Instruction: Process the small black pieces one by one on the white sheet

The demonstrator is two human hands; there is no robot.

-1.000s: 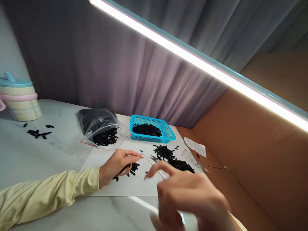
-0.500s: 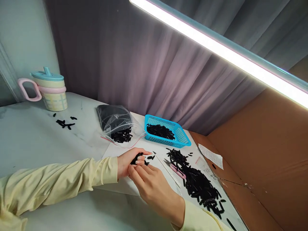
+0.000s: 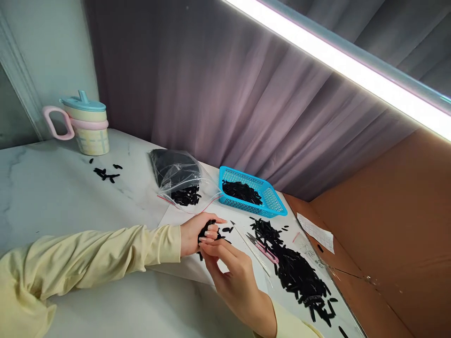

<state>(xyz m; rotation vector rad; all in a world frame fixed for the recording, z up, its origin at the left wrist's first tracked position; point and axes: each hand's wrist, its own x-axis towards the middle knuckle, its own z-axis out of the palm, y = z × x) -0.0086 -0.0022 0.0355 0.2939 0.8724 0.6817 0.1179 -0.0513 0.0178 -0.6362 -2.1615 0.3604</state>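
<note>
Left hand (image 3: 190,234) is gripping black pieces (image 3: 205,230) in front of the blue basket (image 3: 243,206); right hand (image 3: 243,279), its hold unclear, is touching and apparently arranging them, their small size calling for a light pinch.

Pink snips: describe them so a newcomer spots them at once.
Find the blue basket, then look nearer the camera to the loose heap of black pieces. The snips lie against its left edge, beside a thin white stick. They have pink handles and two pointed blades; the stick has one dark tip.
</note>
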